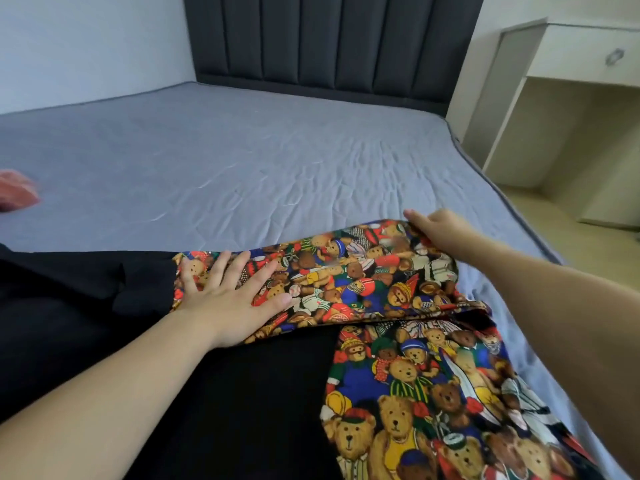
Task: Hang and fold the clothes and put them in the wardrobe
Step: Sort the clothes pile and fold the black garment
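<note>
**Garment fold position on mattress**

The teddy-bear print garment (408,368) lies at the near right edge of the mattress (242,161), partly over a black garment (86,306). The left hand (232,299) presses flat, fingers spread, on the folded-over print section. The right hand (436,230) pinches that section's far edge. A grey headboard (329,39) stands at the far edge.

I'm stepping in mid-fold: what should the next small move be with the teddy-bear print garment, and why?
Probably smooth the folded flap flat. The left hand presses open-palmed on the teddy-bear print garment, while the right hand pinches the flap's far corner, and the fold's lower edge looks rumpled on the bed.
</note>
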Demonstrator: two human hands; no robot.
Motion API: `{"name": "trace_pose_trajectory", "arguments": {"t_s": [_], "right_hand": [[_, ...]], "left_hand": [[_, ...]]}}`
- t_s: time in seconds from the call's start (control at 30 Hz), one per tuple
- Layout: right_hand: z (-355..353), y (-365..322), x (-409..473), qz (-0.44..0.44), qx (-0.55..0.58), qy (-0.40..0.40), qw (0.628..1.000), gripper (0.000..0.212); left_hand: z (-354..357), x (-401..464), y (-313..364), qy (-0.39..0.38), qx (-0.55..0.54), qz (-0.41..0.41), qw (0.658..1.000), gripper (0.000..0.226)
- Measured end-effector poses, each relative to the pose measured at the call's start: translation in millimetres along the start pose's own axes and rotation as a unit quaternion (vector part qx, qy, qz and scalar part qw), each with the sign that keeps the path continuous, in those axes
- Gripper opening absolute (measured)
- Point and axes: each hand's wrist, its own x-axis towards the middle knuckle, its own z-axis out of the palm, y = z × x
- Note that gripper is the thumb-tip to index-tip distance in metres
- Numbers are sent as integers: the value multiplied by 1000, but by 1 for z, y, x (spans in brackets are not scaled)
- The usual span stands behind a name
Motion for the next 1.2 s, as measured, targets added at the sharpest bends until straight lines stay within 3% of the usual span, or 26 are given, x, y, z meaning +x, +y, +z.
{"name": "trace_pose_trajectory", "arguments": {"t_s": [0.07,0.1,0.2,0.27,0.33,0.4,0.5,0.57,0.63,0.73,0.8,0.87,0.97,1.07,1.2], "right_hand": [[15,12,-10,-11,-58,-1,998,69],[20,15,-14,-20,-34,0,999,64],[23,16,-19,-36,193,-34,980,35],[17,18,-22,-62,215,-56,973,20],[11,15,-28,-54,223,-81,970,11],[3,8,-33,-28,269,-106,957,18],[-11,6,-34,25,356,-151,922,30],[-18,8,-34,38,368,-186,910,37],[-17,10,-31,40,249,-180,951,43],[6,-1,-27,29,-26,-135,990,51],[24,-9,-23,-56,-255,-94,961,45],[34,-12,-19,-123,-389,-2,913,37],[44,-12,-26,-137,-407,96,898,42],[45,-16,-28,-103,-398,111,905,44],[43,-18,-55,-128,-254,196,938,59]], "left_hand": [[-3,-4,-8,-25,-11,-19,999,93],[-5,-6,-10,-44,-13,-28,999,96],[-20,-1,-8,-99,-44,-54,993,100],[-35,16,8,-46,-88,-63,993,87],[-47,36,34,76,-117,-45,989,68],[-52,52,63,136,-163,16,977,60],[-56,66,100,114,-202,125,965,46],[-57,66,110,189,-177,172,950,33],[-53,60,108,256,-136,182,940,34],[-29,49,95,177,-42,138,974,42],[-19,49,88,144,8,99,985,43],[-15,56,84,139,32,59,988,50],[-9,65,79,113,31,19,993,60],[-4,72,76,102,11,18,995,61],[-3,76,71,107,-9,3,994,59]]}}
